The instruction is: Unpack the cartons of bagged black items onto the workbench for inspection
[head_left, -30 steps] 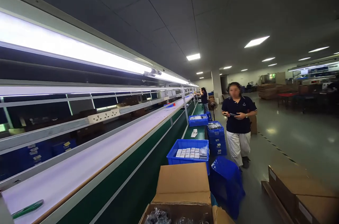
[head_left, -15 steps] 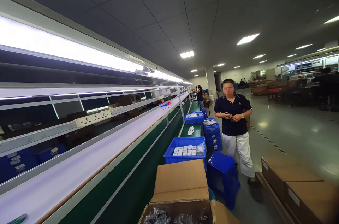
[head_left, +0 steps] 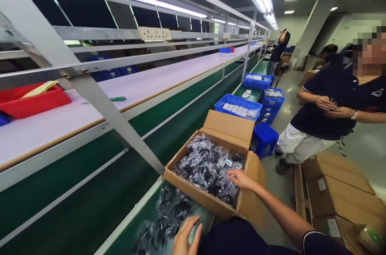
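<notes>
An open cardboard box [head_left: 196, 195] stands on the green bench, filled with dark items in clear plastic bags [head_left: 203, 162]. My right hand [head_left: 239, 178] reaches over the box's right side, among the bags. Its fingers are curled together, and I cannot make out what they hold. More bagged dark items [head_left: 165, 216] lie loose on the green surface in front of the box. Close beside them, at the bottom of the view, my left hand [head_left: 187, 235] has its fingers apart and holds nothing.
Beyond the box sits a blue crate [head_left: 238, 107] with small white boxes. A blue stool [head_left: 264, 141] is on the floor. At right stands a co-worker [head_left: 334, 102], near cartons [head_left: 337, 194] on a pallet. A metal strut [head_left: 117, 114] slants across the left, before a red bin [head_left: 36, 100].
The view has swung downward and closer to the cardboard box. Both my hands and the loose bags have come into sight. The co-worker now appears nearer, at the right edge.
</notes>
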Tool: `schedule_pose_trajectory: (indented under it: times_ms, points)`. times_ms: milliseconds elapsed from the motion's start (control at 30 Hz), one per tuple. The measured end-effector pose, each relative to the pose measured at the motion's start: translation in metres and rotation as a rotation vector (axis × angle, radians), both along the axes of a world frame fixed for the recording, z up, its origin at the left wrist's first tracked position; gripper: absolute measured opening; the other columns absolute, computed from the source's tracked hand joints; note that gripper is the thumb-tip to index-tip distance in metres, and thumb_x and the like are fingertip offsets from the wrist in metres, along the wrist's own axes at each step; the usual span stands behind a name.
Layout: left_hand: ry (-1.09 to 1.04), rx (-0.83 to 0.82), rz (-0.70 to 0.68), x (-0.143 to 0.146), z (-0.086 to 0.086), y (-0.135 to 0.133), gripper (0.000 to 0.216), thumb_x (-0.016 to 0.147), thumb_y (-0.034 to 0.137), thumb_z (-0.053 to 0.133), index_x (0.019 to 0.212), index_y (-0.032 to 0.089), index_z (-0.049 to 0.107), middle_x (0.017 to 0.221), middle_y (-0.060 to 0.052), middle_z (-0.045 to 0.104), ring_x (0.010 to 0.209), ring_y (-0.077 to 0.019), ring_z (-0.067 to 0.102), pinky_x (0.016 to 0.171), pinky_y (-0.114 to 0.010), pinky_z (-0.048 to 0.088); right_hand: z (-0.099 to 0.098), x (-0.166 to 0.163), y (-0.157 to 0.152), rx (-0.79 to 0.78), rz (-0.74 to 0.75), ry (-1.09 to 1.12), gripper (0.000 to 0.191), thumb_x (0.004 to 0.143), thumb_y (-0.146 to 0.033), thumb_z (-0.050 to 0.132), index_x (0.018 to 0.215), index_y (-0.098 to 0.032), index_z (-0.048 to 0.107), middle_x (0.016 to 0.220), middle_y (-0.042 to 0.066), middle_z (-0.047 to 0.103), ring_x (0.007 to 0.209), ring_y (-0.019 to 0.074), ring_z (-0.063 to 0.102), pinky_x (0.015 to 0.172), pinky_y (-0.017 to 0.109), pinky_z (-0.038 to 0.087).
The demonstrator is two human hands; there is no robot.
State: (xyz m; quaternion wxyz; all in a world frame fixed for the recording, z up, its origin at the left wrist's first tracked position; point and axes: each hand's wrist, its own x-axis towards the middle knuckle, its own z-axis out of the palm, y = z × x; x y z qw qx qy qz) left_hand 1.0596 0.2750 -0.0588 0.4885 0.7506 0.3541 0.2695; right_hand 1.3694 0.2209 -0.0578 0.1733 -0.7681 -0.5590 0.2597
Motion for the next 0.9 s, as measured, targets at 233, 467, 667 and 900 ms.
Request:
schedule_pose_trajectory:
  times_ms: [233, 467, 667, 900]
  points:
    - [-0.216, -0.569, 0.020, 0.025, 0.001, -0.012, 0.058, 0.068, 0.056, 0.066, 0.115, 0.023, 0.061, 0.118, -0.011, 0.059, 0.105, -0.0260, 0.057, 0.090, -0.035, 0.046, 0.062, -0.029, -0.004, 0.352, 0.159, 0.500, 0.037, 0.089, -0.044, 0.046, 0.096, -0.012, 0.062, 0.088, 0.006, 0.060, 0.076, 0.0143, 0.052, 0.070, 0.023, 0.040]
    - [-0.490, -0.863, 0.200, 0.033, 0.018, -0.006, 0.042, 0.061, 0.044, 0.077, 0.087, 0.014, 0.067, 0.076, -0.003, 0.061, 0.059, -0.0102, 0.051, 0.046, -0.018, 0.041, 0.066, -0.067, -0.002, 0.176, 0.377, 0.756, 0.057, 0.086, -0.044, 0.052, 0.134, -0.016, 0.039, 0.108, 0.007, 0.053, 0.075, 0.0108, 0.048, 0.068, 0.022, 0.039]
    - [-0.529, -0.781, 0.440, 0.006, 0.019, 0.017, 0.043, 0.052, 0.042, 0.082, 0.081, 0.014, 0.068, 0.081, -0.003, 0.064, 0.074, -0.0125, 0.055, 0.066, -0.019, 0.045, 0.029, -0.022, 0.001, 0.120, -0.008, 0.267, 0.050, 0.082, -0.024, 0.050, 0.130, -0.013, 0.043, 0.085, 0.005, 0.055, 0.067, 0.0134, 0.044, 0.068, 0.026, 0.036]
    - [-0.289, -0.535, 0.290, -0.017, 0.002, 0.027, 0.030, 0.058, 0.035, 0.070, 0.079, 0.014, 0.067, 0.094, -0.008, 0.065, 0.097, -0.0234, 0.054, 0.085, -0.029, 0.041, 0.038, -0.019, -0.001, 0.227, -0.072, 0.945, 0.063, 0.078, -0.054, 0.056, 0.124, -0.013, 0.041, 0.083, 0.006, 0.059, 0.069, 0.0134, 0.048, 0.065, 0.025, 0.037]
